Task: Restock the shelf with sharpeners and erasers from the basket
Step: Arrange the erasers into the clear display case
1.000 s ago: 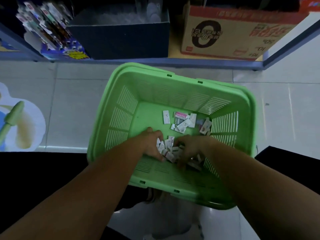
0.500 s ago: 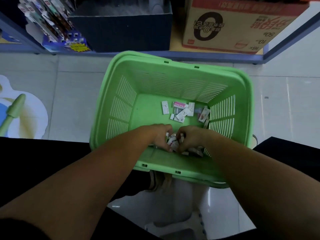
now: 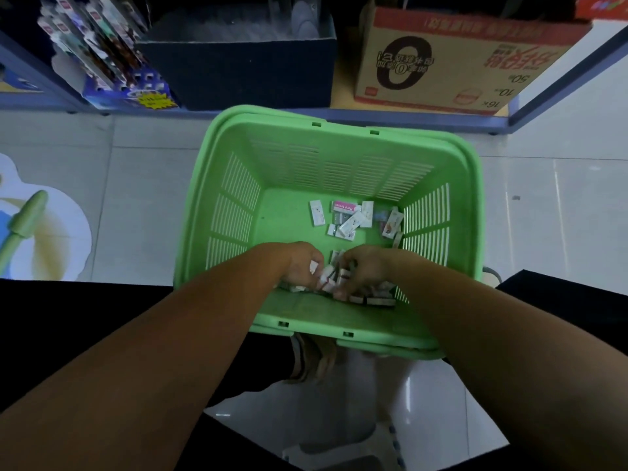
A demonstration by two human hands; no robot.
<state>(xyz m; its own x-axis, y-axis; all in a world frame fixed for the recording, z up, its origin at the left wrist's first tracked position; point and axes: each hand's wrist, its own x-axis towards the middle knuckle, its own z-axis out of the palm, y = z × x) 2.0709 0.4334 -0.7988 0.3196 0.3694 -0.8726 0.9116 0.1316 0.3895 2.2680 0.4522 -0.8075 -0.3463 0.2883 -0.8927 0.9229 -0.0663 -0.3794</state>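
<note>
The green basket (image 3: 323, 314) sits on the floor below the shelf (image 3: 407, 120). At the basket's near wall, the left hand (image 3: 299, 266) curls its fingers around a few small erasers (image 3: 327, 279) from a heap. Touching the same heap, the right hand (image 3: 368, 270) bends its fingers down, pinching packets. The loose erasers (image 3: 350, 217) lie farther back, toward the right wall.

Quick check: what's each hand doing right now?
Left hand: curled round small packs in the basket.
Right hand: curled round small packs from the same pile.
</note>
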